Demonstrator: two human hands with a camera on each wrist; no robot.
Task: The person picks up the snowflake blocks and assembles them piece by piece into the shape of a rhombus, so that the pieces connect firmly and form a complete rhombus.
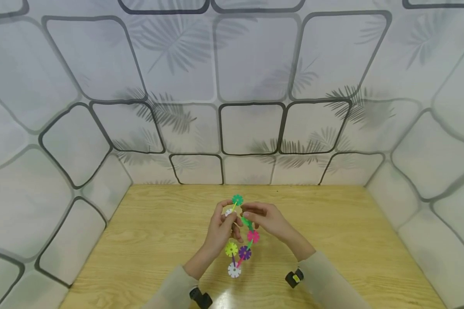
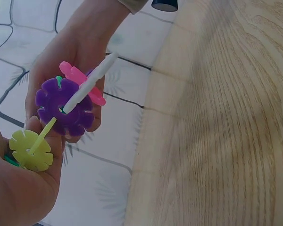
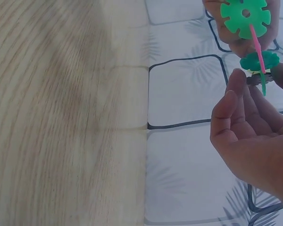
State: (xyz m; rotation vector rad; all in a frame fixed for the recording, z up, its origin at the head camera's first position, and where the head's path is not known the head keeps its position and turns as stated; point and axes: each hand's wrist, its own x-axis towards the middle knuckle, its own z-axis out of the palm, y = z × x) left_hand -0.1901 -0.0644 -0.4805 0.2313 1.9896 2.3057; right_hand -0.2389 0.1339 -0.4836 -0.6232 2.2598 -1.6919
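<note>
Both hands hold a chain of notched plastic snowflake discs above the table. In the head view my left hand pinches the chain by a white disc, with a green disc standing at the top. My right hand pinches the side with a bright green disc. Below the hands hang a pink disc, a purple disc, a yellow disc and a white disc at the bottom. In the right wrist view a dark disc sits at the right fingertips; the fingers partly hide the joints.
The wooden table lies beneath both hands. A patterned backdrop with stone outlines and leaf prints rises behind it and at both sides. A black wrist device sits at the right sleeve, another at the left.
</note>
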